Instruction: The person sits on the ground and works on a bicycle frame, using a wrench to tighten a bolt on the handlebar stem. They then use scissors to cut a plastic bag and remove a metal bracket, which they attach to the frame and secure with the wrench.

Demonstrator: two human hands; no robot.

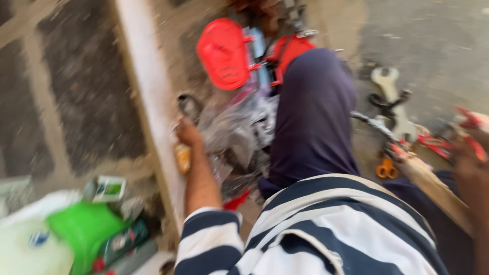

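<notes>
Beside the pale concrete curb (147, 102), the left hand (187, 133) reaches into a heap of clear plastic wrap (232, 130); its grip is too blurred to tell. The right hand (468, 163) clenches a wooden handle (433, 186), near an orange-handled tool (387, 168) and a red plastic plate (222, 53).

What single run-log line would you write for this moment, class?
view: head, blurred | left hand: reaching into heap of clear plastic | right hand: by red-handled tool, grip unclear | ahead: red lid
</notes>
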